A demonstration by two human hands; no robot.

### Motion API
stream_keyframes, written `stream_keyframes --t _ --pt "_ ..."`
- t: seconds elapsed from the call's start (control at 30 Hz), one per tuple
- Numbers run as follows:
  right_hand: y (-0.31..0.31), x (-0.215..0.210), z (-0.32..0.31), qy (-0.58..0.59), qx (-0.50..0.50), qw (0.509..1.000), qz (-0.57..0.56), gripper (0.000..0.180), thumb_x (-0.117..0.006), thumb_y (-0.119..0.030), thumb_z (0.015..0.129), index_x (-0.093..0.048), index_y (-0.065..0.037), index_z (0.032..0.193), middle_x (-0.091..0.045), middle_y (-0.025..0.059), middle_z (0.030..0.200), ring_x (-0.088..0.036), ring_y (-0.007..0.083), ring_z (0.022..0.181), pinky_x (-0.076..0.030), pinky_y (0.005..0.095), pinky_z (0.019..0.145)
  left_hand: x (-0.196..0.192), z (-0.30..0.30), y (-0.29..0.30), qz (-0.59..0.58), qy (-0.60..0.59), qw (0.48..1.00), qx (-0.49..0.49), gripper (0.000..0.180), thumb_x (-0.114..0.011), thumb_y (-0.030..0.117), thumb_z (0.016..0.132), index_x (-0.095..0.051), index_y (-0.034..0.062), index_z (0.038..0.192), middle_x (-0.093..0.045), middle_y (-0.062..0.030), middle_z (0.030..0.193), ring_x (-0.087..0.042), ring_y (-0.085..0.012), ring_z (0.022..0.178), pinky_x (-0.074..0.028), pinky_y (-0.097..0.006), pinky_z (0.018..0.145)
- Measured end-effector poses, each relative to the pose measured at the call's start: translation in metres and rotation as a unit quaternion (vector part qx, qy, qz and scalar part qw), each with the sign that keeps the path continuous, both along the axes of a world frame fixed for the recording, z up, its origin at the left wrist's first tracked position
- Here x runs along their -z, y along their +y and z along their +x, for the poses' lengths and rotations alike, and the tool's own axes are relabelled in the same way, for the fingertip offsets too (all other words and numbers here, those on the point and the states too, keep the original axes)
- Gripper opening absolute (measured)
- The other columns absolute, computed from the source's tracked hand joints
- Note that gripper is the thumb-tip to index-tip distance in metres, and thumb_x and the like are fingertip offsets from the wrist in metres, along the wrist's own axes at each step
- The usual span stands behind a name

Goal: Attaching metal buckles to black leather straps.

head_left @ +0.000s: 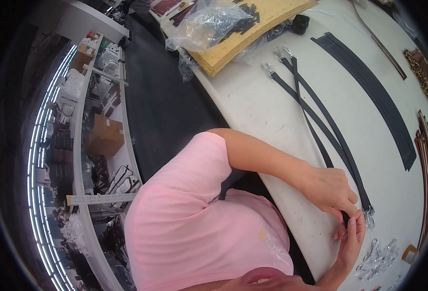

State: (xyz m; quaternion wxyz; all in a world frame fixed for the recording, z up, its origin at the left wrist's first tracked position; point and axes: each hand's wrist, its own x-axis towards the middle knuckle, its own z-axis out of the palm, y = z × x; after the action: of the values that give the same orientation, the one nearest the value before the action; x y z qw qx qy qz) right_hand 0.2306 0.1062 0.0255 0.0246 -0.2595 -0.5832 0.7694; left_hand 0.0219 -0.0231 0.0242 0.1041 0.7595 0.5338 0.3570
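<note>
Black strap (346, 219) at four o'clock in view; left hand (331, 189) closed on it, right hand (353, 235) pinching near its end. Shiny clip pile (378, 259), five o'clock from hands.

Straps (301, 100) on table (386, 189), seemingly clips (378, 260) nearby.

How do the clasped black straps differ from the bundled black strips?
The clasped straps carry metal clasps; the black strips show none. The clasped straps cross one another, while the black strips lie parallel. One clasped strap runs to the left hand; the black strips lie apart from it. Both are black and on the pale table.
</note>
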Motion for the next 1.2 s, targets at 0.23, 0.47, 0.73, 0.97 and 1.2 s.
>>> stream_keyframes --t 0.23,0.47,0.73,0.97,1.2 --pt "-0.007 -0.004 -0.002 0.012 0.067 0.995 -0.075 0.021 -0.053 -0.022 0.106 -0.046 -0.010 0.090 -0.045 -0.0038 0.069 -0.038 0.0041 0.057 -0.036 0.0212 0.054 0.007 0.003 0.007 0.003 -0.060 0.998 0.025 0.026 -0.075 0.034 0.087 -0.065 0.0134 0.098 -0.062 -0.0009 0.075 -0.062 -0.0266 0.059 -0.042 -0.040 0.049" --pt "-0.008 -0.008 -0.004 -0.008 0.035 0.999 -0.005 0.023 -0.051 -0.022 0.107 -0.046 -0.010 0.089 -0.045 -0.0034 0.069 -0.038 0.0041 0.058 -0.035 0.0208 0.053 0.004 0.000 0.006 0.001 -0.047 0.999 0.018 0.027 -0.075 0.034 0.088 -0.063 0.0125 0.099 -0.063 -0.0017 0.076 -0.062 -0.0273 0.060 -0.043 -0.040 0.051" --pt "-0.008 0.000 -0.003 0.023 0.056 0.998 -0.034 0.024 -0.052 -0.023 0.107 -0.046 -0.010 0.088 -0.045 -0.0032 0.068 -0.036 0.0047 0.055 -0.033 0.0208 0.052 0.014 0.007 0.007 0.038 -0.074 0.996 0.015 0.029 -0.073 0.037 0.091 -0.061 0.0102 0.093 -0.058 -0.0003 0.075 -0.057 -0.0234 0.053 -0.039 -0.036 0.044" --pt "-0.011 -0.008 -0.006 -0.008 0.046 0.998 0.051 0.025 -0.050 -0.025 0.108 -0.046 -0.009 0.088 -0.047 -0.0027 0.068 -0.040 0.0047 0.058 -0.034 0.0198 0.054 0.012 0.006 0.006 0.055 -0.040 0.998 -0.003 0.030 -0.072 0.038 0.091 -0.061 0.0099 0.090 -0.058 -0.0007 0.074 -0.058 -0.0240 0.051 -0.040 -0.036 0.044" --pt "-0.010 0.005 -0.001 0.008 0.044 0.999 0.025 0.020 -0.050 -0.023 0.108 -0.050 -0.011 0.092 -0.045 -0.0043 0.069 -0.039 0.0031 0.056 -0.034 0.0203 0.052 0.016 0.008 0.005 0.056 -0.023 0.998 0.001 0.030 -0.073 0.037 0.090 -0.061 0.0089 0.090 -0.058 -0.0009 0.074 -0.058 -0.0237 0.052 -0.041 -0.036 0.044"
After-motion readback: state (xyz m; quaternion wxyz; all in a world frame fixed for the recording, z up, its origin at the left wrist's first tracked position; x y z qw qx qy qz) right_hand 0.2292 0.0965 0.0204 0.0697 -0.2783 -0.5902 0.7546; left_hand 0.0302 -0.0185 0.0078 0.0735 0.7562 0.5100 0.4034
